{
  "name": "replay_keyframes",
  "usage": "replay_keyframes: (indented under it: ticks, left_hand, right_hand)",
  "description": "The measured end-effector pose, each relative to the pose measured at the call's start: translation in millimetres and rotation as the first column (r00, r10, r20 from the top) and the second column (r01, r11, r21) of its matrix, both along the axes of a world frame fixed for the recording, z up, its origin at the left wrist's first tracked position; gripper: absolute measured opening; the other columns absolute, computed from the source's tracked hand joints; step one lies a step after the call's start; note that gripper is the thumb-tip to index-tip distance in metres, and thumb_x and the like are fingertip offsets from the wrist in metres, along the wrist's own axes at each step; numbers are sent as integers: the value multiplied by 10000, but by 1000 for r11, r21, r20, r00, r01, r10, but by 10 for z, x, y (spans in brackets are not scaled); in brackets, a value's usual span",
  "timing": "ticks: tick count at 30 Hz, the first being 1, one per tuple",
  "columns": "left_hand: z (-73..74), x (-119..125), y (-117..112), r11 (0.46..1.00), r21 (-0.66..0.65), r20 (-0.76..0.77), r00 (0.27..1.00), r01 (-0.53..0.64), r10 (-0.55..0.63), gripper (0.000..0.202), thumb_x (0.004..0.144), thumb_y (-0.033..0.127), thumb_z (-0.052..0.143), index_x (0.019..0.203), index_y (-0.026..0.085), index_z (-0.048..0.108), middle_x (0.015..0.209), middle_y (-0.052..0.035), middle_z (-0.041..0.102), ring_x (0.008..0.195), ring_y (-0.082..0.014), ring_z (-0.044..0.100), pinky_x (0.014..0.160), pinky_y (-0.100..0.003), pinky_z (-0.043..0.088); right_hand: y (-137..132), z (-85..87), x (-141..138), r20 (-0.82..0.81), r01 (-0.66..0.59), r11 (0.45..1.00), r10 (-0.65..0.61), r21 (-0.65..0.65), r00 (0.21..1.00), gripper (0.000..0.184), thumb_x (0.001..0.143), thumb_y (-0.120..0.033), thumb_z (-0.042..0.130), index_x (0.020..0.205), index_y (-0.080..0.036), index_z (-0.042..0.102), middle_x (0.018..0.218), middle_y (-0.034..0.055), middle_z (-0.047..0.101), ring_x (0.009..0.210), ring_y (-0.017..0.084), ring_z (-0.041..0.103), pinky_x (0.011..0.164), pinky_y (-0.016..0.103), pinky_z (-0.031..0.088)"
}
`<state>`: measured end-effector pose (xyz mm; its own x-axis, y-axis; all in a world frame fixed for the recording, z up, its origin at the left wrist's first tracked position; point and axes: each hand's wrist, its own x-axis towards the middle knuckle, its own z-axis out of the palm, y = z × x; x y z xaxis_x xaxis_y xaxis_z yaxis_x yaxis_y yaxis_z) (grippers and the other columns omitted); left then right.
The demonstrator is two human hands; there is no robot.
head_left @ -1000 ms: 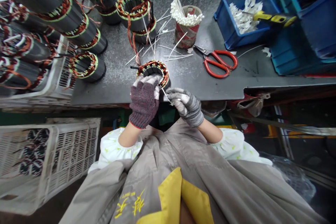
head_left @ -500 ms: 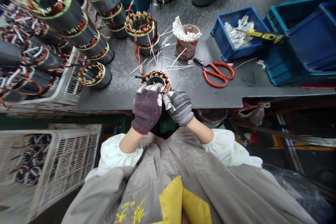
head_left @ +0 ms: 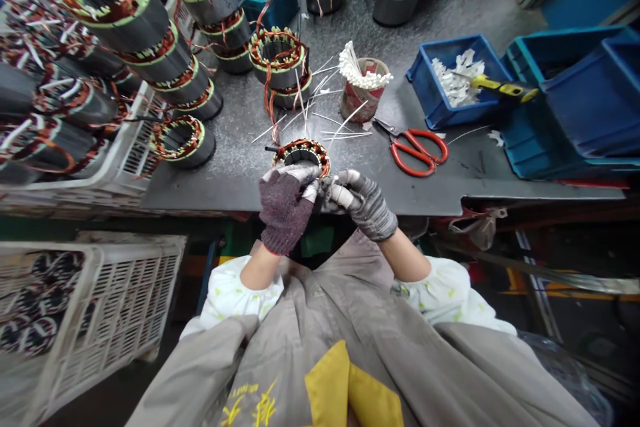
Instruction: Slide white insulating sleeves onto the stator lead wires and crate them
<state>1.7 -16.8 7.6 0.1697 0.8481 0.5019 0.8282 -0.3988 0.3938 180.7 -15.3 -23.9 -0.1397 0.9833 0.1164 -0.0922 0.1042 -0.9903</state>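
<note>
While the left hand (head_left: 286, 208) touches a stator (head_left: 301, 154), yellow lettering (head_left: 264, 409) shows.

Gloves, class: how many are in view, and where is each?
2: the maroon glove on the left hand, touching the copper-wound ring, and the grey glove on the right hand.

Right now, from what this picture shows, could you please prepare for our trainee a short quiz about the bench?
1. Which hand, in a dark maroon knitted glove, lies over the near side of the copper-wound metal cylinder closest to the person?

2. True or false: the red-handled metal scissors lie outside the rectangular blue plastic bin of white scraps.

3. Fill in: the round, red-patterned cup holds thin ____ sticks.

Key: 1. The left hand. 2. True. 3. White.
</note>
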Motion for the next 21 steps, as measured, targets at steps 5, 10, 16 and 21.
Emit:
replay_keyframes:
  ticks: [5, 10, 16, 21]
  left_hand:
    - [-62, -24, -16, 997, 71, -32, 999, 7, -4, 228, 988, 315, 564, 1105, 249, 748, 1125, -53, 805, 1168, -253, 705, 1078, -453, 480]
    - [-93, -55, -61, 994, 82, -78, 995, 65, -59, 245, 980, 307, 563, 1138, 238, 736, 1131, -59, 800, 1193, -271, 696, 1085, -483, 457]
    - [-28, -137, -83, 989, 46, -111, 984, 143, -138, 277, 981, 323, 584, 1205, 257, 732, 1172, -58, 796, 1217, -257, 694, 1095, -475, 465]
    - [-33, -185, -86, 979, -18, -101, 974, 204, -205, 262, 991, 333, 566, 1172, 298, 752, 1196, -42, 788, 1237, -252, 676, 1100, -481, 451]
  right_hand:
    - [32, -4, -41, -33, -41, 988, 37, -150, 999, 306, 830, -489, 768, 931, -206, 711, 767, -1, 737, 607, 126, 654, 556, 242, 572]
    - [65, 13, -65, 112, -12, 1000, 13, -12, 994, 364, 856, -568, 750, 864, -205, 719, 798, 26, 753, 748, 170, 707, 707, 298, 617]
    - [103, 1, -9, 329, -14, 983, -47, 181, 943, 415, 955, -610, 643, 942, -216, 773, 874, 45, 772, 794, 188, 706, 754, 327, 595]
    - [74, 170, 40, 626, -158, 898, -152, 412, 765, 400, 1017, -549, 569, 960, -237, 814, 942, 89, 757, 838, 214, 668, 794, 363, 541]
